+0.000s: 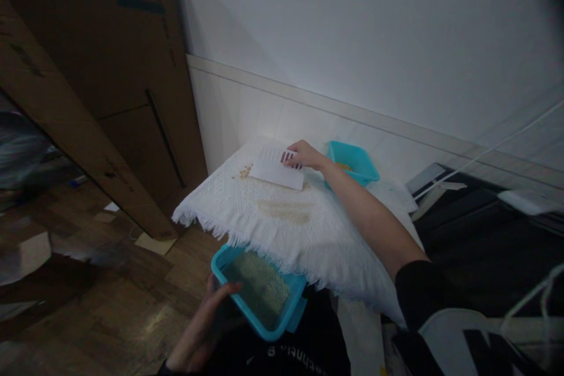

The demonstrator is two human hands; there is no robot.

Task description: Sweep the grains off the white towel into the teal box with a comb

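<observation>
My left hand (207,317) grips a turquoise plastic container (275,329) by its left rim, thumb over the edge. Pale rice-like grains (259,282) lie inside it, and it sits just below the fringed edge of a white cloth (233,205). Over the cloth, my right hand (305,155) is closed on a white card (275,173) with a row of slots through which fingers show. In front of the card, fine pale grains (284,210) form a smeared band. A small cluster of yellowish kernels (245,171) lies to its left.
A second turquoise container (359,161) with yellow contents stands behind my right forearm, near the white wall (352,29). Tall cardboard boxes (110,70) rise on the left above a wooden floor (132,317). Dark equipment and a white cable (493,147) are at the right.
</observation>
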